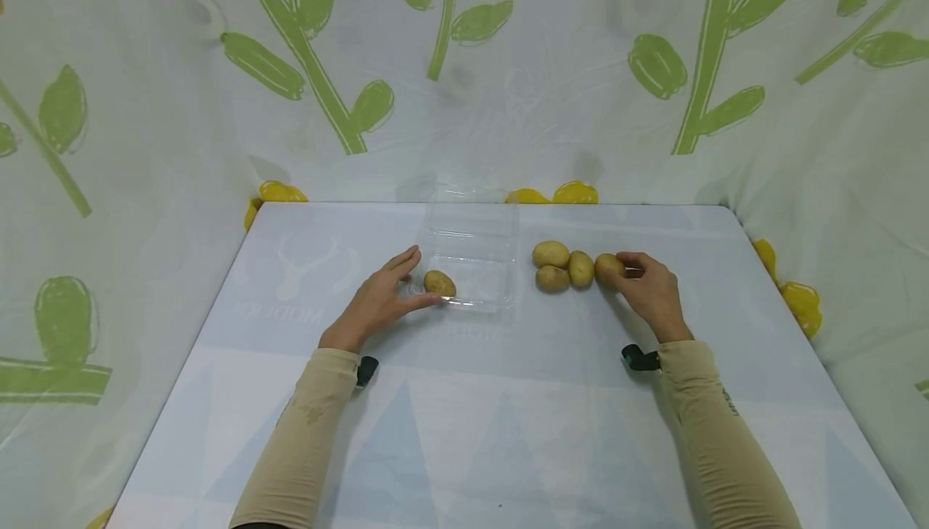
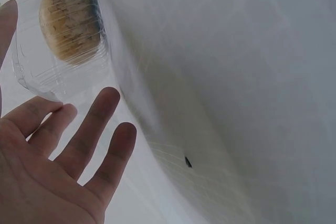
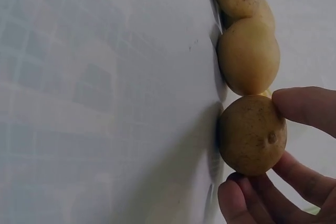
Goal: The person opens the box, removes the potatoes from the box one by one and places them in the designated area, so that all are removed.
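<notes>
Head view. A pale tabletop (image 1: 508, 432) stands before a leaf-printed cloth backdrop (image 1: 145, 110). The right hand (image 1: 649, 287) curls its fingers and thumb round the rightmost potato (image 1: 608, 268) of a cluster right of centre; three more potatoes (image 1: 562, 265) lie touching one another just to its left. A clear plastic tray (image 1: 475, 251) sits at centre with a single potato (image 1: 439, 282) in its near left corner. The left hand (image 1: 381, 299) lies relaxed and flat-fingered against the tray's left side, thumb tip just beside that potato.

Left wrist view. The left hand's fingers (image 2: 89, 135) are spread and straight, holding nothing; the tray wall (image 2: 31, 77) is touching or just beyond the fingertips, and the potato inside (image 2: 69, 22) shows through the plastic.

Right wrist view. The gripped potato (image 3: 252, 135) rests on the tabletop, pinched between the thumb (image 3: 307, 106) above and the fingers (image 3: 252, 200) below, touching its neighbour (image 3: 248, 56).

Handling, as judged: the potato looks firm, fairly dense, dry-skinned and not fragile; a grasp across its middle should hold. The thin tray appears light and flexible, so it is likely to slide or buckle if pushed.
</notes>
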A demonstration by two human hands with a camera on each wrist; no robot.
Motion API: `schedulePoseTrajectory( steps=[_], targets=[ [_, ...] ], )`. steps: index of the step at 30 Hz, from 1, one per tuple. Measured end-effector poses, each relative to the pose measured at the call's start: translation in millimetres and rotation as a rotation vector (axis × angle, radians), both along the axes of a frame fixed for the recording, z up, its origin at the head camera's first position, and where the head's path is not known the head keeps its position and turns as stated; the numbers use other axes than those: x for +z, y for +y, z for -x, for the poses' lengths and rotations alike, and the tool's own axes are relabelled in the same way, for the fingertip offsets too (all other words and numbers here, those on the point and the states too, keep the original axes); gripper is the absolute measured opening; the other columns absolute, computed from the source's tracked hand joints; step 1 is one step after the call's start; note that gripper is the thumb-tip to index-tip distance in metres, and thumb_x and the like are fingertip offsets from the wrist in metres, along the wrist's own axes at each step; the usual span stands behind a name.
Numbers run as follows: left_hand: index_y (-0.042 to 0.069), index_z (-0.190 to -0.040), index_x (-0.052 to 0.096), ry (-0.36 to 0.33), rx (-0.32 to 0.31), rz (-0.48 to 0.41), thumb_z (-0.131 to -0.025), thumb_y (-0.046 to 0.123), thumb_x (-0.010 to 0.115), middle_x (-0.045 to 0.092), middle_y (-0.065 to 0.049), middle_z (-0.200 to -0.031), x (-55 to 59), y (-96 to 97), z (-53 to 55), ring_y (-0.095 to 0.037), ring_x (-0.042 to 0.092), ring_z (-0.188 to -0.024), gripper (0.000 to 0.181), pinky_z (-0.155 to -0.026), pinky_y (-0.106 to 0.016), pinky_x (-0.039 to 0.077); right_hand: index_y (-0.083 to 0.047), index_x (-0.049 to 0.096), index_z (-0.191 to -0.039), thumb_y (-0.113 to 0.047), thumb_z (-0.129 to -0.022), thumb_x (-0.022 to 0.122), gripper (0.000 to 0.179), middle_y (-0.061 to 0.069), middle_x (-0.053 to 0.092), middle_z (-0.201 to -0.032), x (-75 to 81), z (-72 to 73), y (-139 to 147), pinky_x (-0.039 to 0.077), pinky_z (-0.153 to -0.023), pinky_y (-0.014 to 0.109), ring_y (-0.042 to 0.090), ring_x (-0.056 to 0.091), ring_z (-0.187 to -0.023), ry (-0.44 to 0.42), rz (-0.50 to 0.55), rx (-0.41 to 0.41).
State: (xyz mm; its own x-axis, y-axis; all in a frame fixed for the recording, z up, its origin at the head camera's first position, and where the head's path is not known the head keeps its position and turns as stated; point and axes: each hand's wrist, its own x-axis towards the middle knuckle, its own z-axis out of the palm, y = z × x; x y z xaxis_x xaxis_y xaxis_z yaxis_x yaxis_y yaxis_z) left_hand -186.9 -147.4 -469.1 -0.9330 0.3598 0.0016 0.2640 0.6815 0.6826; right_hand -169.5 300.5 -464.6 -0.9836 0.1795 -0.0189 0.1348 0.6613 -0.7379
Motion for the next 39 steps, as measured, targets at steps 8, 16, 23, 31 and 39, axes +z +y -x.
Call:
schedulePoseTrajectory(
  steps=[8, 16, 23, 31, 39],
  targets=[
    [0.014, -0.160, 0.031, -0.011, 0.001, -0.001, -0.083, 0.059, 0.077, 0.023, 0.007, -0.167, 0.0, -0.2, 0.0, -0.024, 0.052, -0.135, 0.100, -0.119, -0.047, 0.030, -0.003, 0.057, -0.140, -0.049, -0.094, 0.070, 0.066, 0.024, 0.059, -0.135, -1.1, -3.7, 1, 0.051, -0.093, 0.047, 0.039, 0.060, -0.120, -0.006, 0.028, 0.006],
    [0.015, -0.160, 0.032, -0.017, 0.007, 0.003, -0.083, 0.061, 0.077, 0.023, 0.008, -0.166, -1.0, 0.1, -0.1, -0.023, 0.053, -0.134, 0.100, -0.119, -0.046, 0.030, -0.004, 0.058, -0.138, -0.049, -0.094, 0.071, 0.065, 0.022, 0.059, -0.137, -1.4, -4.9, 3, 0.051, -0.091, 0.042, 0.038, 0.060, -0.121, -0.003, 0.041, -0.002],
    [0.013, -0.160, 0.031, -0.001, -0.008, 0.016, -0.084, 0.059, 0.077, 0.023, 0.006, -0.167, -0.9, -0.6, 0.7, -0.023, 0.044, -0.142, 0.100, -0.120, -0.047, 0.028, -0.002, 0.059, -0.136, -0.042, -0.096, 0.069, 0.058, 0.019, 0.061, -0.136, 2.5, -4.9, 5, 0.052, -0.086, 0.037, 0.037, 0.061, -0.119, 0.084, 0.025, -0.049],
    [0.012, -0.159, 0.032, 0.016, -0.012, 0.038, -0.084, 0.056, 0.078, 0.024, 0.005, -0.167, -2.0, -1.9, 2.1, -0.023, 0.043, -0.143, 0.098, -0.120, -0.047, 0.029, -0.005, 0.055, -0.142, -0.039, -0.096, 0.070, 0.059, 0.014, 0.054, -0.142, 13.2, -1.4, -3, 0.052, -0.092, 0.038, 0.034, 0.058, -0.124, 0.241, 0.027, -0.067],
    [0.012, -0.159, 0.032, 0.032, -0.024, 0.100, -0.085, 0.060, 0.075, 0.024, 0.004, -0.167, 2.4, -0.8, 1.9, -0.023, 0.026, -0.151, 0.098, -0.120, -0.049, 0.029, -0.006, 0.056, -0.141, -0.040, -0.096, 0.070, 0.059, 0.012, 0.056, -0.141, 28.6, -3.4, -20, 0.050, -0.101, 0.049, 0.032, 0.056, -0.127, 0.320, 0.106, -0.036]
  ],
)
